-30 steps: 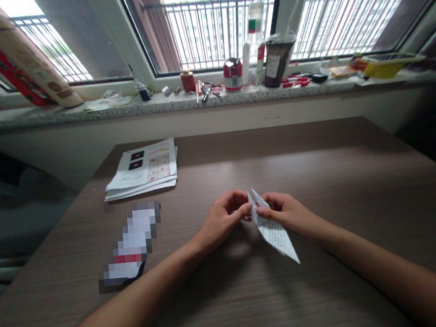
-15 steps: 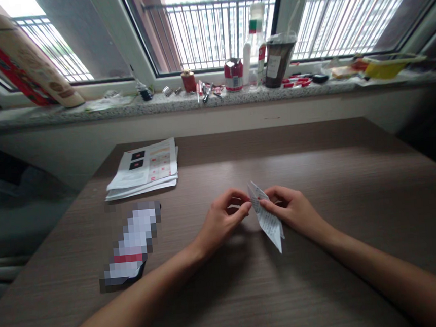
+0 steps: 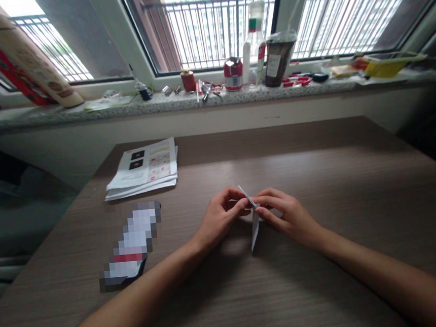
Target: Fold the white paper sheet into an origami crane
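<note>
A small folded sheet of printed paper (image 3: pixel 254 227) is held up above the middle of the table, seen nearly edge-on, with one corner pointing down and a thin edge rising to the upper left. My left hand (image 3: pixel 227 209) pinches it from the left between thumb and fingers. From the right, my right hand (image 3: pixel 283 211) grips it with thumb and fingertips close beside the left ones. The fingertips partly cover the paper's middle.
On the wooden table (image 3: pixel 318 175), a stack of printed sheets (image 3: pixel 142 167) lies back left, with a blurred-out phone (image 3: pixel 133 244) nearer me. Along the windowsill stand a red can (image 3: pixel 233 74), a clear bottle (image 3: pixel 256 48), a dark drink cup (image 3: pixel 278 61) and a yellow container (image 3: pixel 387 65).
The paper has turned from showing its printed face to nearly edge-on, its lower corner swinging left. My left fingers now grip it too, and my right hand has shifted slightly left.
</note>
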`<move>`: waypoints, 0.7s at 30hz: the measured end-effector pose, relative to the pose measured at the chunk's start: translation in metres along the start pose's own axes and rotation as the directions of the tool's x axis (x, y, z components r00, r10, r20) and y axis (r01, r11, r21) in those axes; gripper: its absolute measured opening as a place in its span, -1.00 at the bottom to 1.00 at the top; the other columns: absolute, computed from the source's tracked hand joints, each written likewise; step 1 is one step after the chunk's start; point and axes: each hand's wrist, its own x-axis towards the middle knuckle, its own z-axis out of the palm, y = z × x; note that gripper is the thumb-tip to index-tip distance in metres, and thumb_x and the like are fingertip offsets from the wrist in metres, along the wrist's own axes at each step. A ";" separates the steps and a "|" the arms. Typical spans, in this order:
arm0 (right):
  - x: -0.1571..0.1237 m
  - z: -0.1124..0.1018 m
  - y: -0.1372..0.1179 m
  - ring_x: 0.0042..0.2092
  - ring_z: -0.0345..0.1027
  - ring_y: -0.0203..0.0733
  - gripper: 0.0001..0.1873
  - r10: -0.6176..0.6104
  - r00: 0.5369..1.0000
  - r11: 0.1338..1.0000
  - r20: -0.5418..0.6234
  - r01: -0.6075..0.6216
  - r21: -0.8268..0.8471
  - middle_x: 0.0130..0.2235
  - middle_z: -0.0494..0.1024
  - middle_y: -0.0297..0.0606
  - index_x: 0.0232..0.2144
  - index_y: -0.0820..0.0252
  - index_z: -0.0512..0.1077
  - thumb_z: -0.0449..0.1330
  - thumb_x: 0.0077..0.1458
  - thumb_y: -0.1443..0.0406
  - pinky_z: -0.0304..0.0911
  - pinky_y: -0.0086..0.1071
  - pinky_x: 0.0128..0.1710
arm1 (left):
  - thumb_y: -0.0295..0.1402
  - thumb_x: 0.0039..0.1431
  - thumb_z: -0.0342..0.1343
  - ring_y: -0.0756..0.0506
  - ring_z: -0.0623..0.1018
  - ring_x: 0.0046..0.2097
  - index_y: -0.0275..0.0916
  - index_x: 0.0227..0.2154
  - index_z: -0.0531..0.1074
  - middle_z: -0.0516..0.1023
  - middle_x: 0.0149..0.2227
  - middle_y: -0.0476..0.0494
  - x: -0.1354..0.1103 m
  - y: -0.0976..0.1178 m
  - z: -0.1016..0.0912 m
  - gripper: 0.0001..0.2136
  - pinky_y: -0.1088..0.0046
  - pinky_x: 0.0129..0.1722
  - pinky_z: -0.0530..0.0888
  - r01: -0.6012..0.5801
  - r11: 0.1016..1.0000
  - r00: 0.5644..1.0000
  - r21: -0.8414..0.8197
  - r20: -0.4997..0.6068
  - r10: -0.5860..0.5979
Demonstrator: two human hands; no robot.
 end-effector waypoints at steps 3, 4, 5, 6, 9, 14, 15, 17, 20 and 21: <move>0.000 0.001 0.003 -0.01 0.46 -0.08 -0.70 -0.007 1.000 1.000 -0.006 0.007 -0.006 -0.01 0.54 -0.14 0.05 0.02 0.54 0.15 0.37 0.13 0.38 -0.22 0.01 | -0.19 0.28 0.28 -0.09 0.60 -0.16 -0.28 -0.21 0.44 0.53 -0.22 -0.10 -0.001 0.002 0.000 -0.75 0.32 -0.06 0.58 0.009 1.000 1.000 -0.010 0.004 -0.009; -0.001 0.001 0.004 -0.02 0.46 -0.08 -0.70 -0.012 1.000 1.000 -0.013 0.012 -0.007 -0.02 0.54 -0.15 0.04 0.02 0.55 0.17 0.36 0.13 0.39 -0.22 -0.01 | -0.18 0.27 0.29 -0.08 0.60 -0.17 -0.28 -0.22 0.44 0.52 -0.23 -0.09 -0.001 0.002 0.000 -0.74 0.33 -0.08 0.58 0.012 1.000 1.000 -0.013 0.004 -0.012; -0.001 0.002 0.005 -0.03 0.46 -0.08 -0.71 -0.018 1.000 1.000 -0.019 0.018 -0.007 -0.02 0.54 -0.15 0.04 0.03 0.55 0.19 0.34 0.13 0.40 -0.23 -0.04 | -0.18 0.26 0.29 -0.08 0.59 -0.18 -0.28 -0.22 0.44 0.52 -0.23 -0.08 -0.001 0.002 0.000 -0.74 0.34 -0.09 0.58 0.013 1.000 1.000 -0.013 0.004 -0.013; -0.001 0.002 0.007 -0.05 0.46 -0.09 -0.70 -0.024 0.999 1.000 -0.021 0.024 -0.006 -0.03 0.53 -0.15 0.04 0.03 0.55 0.21 0.33 0.13 0.41 -0.24 -0.06 | -0.18 0.26 0.29 -0.07 0.59 -0.19 -0.28 -0.22 0.44 0.52 -0.23 -0.08 -0.001 0.002 0.001 -0.74 0.35 -0.09 0.58 0.014 1.000 1.000 -0.012 0.006 -0.014; 0.000 0.002 0.008 -0.04 0.45 -0.10 -0.70 -0.029 0.999 1.000 -0.029 0.029 0.004 -0.04 0.52 -0.15 0.04 0.04 0.55 0.22 0.32 0.13 0.40 -0.24 -0.06 | -0.17 0.26 0.29 -0.08 0.58 -0.18 -0.27 -0.19 0.45 0.53 -0.21 -0.10 0.000 0.002 0.001 -0.73 0.35 -0.10 0.58 0.015 1.000 1.000 -0.023 0.015 -0.015; 0.002 -0.001 0.008 0.07 0.41 -0.08 -0.75 0.033 0.997 0.995 -0.063 -0.027 0.099 0.01 0.49 -0.15 -0.08 0.04 0.60 0.18 0.35 0.13 0.30 -0.17 0.12 | -0.16 0.23 0.31 -0.07 0.57 -0.18 -0.28 -0.18 0.49 0.54 -0.20 -0.12 0.001 0.001 0.000 -0.71 0.39 -0.12 0.58 0.026 0.996 1.000 -0.081 -0.007 -0.026; 0.002 0.000 0.008 0.08 0.41 -0.07 -0.76 0.062 0.997 0.987 -0.055 -0.053 0.152 0.03 0.50 -0.15 -0.10 0.05 0.60 0.18 0.34 0.13 0.29 -0.16 0.13 | -0.16 0.23 0.31 -0.07 0.57 -0.18 -0.28 -0.17 0.49 0.54 -0.19 -0.12 0.000 0.002 0.000 -0.71 0.39 -0.13 0.58 0.032 0.995 0.999 -0.090 -0.007 -0.032; 0.003 0.001 0.010 0.04 0.45 -0.09 -0.76 0.151 0.989 0.940 -0.008 -0.141 0.310 0.02 0.53 -0.16 -0.07 0.06 0.55 0.21 0.32 0.12 0.33 -0.17 0.07 | -0.17 0.24 0.30 -0.08 0.58 -0.17 -0.28 -0.15 0.50 0.55 -0.17 -0.13 0.000 0.002 0.000 -0.71 0.39 -0.15 0.59 0.043 0.993 0.999 -0.114 0.003 -0.043; 0.003 0.005 0.011 -0.09 0.51 -0.13 -0.65 0.272 0.957 0.789 0.098 -0.281 0.546 -0.07 0.60 -0.20 0.01 0.07 0.44 0.32 0.22 0.14 0.39 -0.24 -0.09 | -0.19 0.26 0.29 -0.07 0.58 -0.20 -0.28 -0.13 0.50 0.55 -0.20 -0.13 0.000 0.003 0.001 -0.73 0.40 -0.17 0.59 0.047 0.988 0.999 -0.144 0.028 -0.043; 0.003 0.005 0.010 -0.12 0.51 -0.14 -0.60 0.299 0.946 0.745 0.127 -0.314 0.589 -0.11 0.61 -0.22 0.03 0.07 0.41 0.35 0.19 0.15 0.39 -0.27 -0.13 | -0.20 0.27 0.29 -0.07 0.58 -0.21 -0.28 -0.13 0.50 0.56 -0.21 -0.13 0.000 0.003 0.001 -0.74 0.39 -0.18 0.59 0.049 0.987 0.998 -0.152 0.037 -0.044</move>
